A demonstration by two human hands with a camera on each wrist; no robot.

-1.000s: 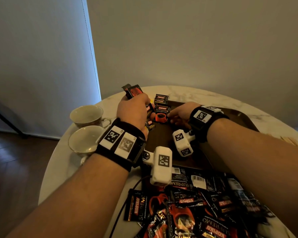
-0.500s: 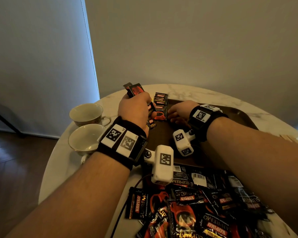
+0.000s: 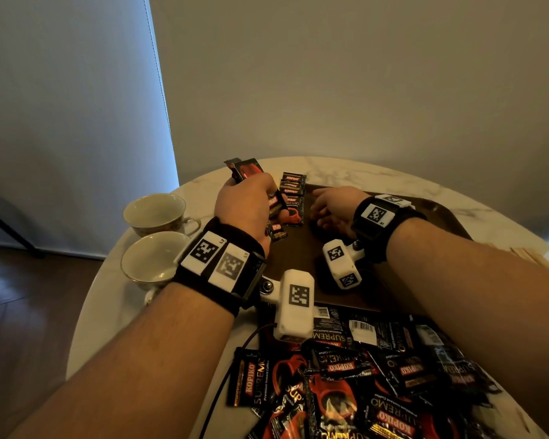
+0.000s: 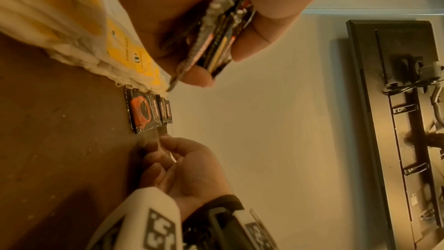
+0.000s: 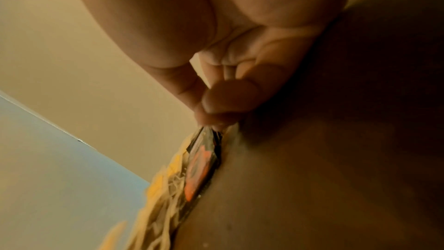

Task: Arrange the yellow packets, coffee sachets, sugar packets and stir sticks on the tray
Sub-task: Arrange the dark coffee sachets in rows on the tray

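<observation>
Gripping coffee sachets (image 3: pixel 246 170), left hand (image 3: pixel 243 204)

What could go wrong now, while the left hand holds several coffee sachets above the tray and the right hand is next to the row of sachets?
1. The left hand grips a thick bundle of sachets; one might slip out onto the yellow packets below.
2. The right hand sits beside the overlapping row of sachets on the tray; a nudge could shift them.
3. The left forearm is near two cups and might knock them.
</observation>
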